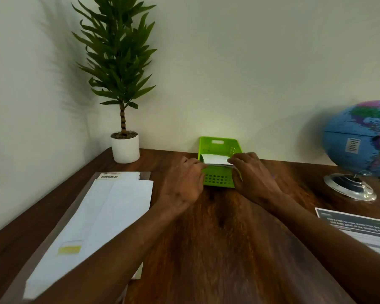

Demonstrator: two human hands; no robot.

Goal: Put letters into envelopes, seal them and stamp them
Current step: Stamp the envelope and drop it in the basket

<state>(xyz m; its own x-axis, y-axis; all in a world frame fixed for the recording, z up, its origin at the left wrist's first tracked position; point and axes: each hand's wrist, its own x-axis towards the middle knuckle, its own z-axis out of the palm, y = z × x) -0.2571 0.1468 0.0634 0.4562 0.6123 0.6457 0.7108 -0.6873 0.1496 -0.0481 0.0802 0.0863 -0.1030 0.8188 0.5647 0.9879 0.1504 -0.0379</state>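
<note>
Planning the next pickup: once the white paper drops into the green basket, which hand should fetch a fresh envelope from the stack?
Left, probably. The envelope stack lies on the left hand's side of the desk; the right hand would have to cross over. Both now pinch the white paper over the green basket.

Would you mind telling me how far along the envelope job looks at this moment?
Done: I cannot confirm any sealed or stamped piece.
In hand: the left hand and right hand hold a white envelope at the green basket; whether it is sealed is unclear.
Left: blank envelopes lie stacked on the desk, and a printed sheet waits on the right.
</note>
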